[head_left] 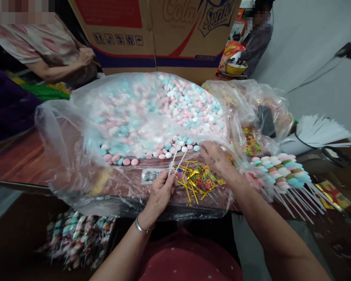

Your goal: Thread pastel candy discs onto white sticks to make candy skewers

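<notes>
In the head view, the left hand (162, 191) has its fingers pinched together on the lower ends of two white sticks (173, 160), which point up and away, their upper ends spread a little apart. The right hand (216, 156) is by the front edge of the pile of sweets (181, 107), its fingertips just beside a blue sweet (196, 148); whether those fingers are closed on anything I cannot tell.

The white sticks look light, slim and fairly stiff, likely to bend or snap if pressed sideways, so the lower ends are a sensible hold. The pink, white and blue sweets look soft and very light (marshmallow-like, I would say), easily dented, best taken lightly by the sides. The pile lies in a clear plastic bag (61, 125) on the worktop (11, 156), beyond the left fingers and mostly to the left of the right ones. Gold ties (193, 181) and small ring-shaped pieces (207, 175) lie between the hands, near the left fingers.
</notes>
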Demonstrator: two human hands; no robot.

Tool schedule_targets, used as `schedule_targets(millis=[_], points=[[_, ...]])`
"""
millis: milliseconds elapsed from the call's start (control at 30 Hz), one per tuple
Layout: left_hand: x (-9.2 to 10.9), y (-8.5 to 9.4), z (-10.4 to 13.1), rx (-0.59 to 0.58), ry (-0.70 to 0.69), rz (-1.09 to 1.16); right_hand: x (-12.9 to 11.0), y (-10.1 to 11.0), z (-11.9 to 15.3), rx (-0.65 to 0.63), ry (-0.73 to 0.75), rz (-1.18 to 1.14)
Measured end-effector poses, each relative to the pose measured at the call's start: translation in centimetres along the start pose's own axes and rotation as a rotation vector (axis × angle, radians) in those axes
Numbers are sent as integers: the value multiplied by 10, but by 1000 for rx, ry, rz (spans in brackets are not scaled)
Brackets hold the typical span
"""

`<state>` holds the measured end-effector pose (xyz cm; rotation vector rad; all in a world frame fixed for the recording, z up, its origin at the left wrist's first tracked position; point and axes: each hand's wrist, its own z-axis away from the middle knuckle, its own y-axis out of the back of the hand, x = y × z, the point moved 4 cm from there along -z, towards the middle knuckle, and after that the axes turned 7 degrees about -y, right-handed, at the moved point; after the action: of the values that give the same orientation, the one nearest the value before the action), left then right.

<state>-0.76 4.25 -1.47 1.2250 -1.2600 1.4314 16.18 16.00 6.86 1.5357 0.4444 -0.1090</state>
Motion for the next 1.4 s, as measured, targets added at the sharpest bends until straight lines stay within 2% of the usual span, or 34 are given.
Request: schedule_targets(millis=[100, 233, 333, 533, 833, 1167, 1400], points=[[-2, 1, -1, 22, 0, 26, 5, -3, -28, -78, -39, 304], [-6, 1, -2, 42, 0, 81, 5, -8, -53, -76, -104, 366], [-6, 1, -3, 54, -14, 101, 4, -13, -58, -65, -154, 404], [0, -1, -2, 20, -11, 67, 0, -18, -44, -53, -138, 434], [2, -1, -2, -14, -4, 7, 3, -12, -34, -36, -48, 407], [-2, 2, -2, 5, -19, -37, 6, -26, -19, -41, 113, 426], [-1, 2, -2, -11, -34, -39, 8, -27, -17, 54, 23, 431]])
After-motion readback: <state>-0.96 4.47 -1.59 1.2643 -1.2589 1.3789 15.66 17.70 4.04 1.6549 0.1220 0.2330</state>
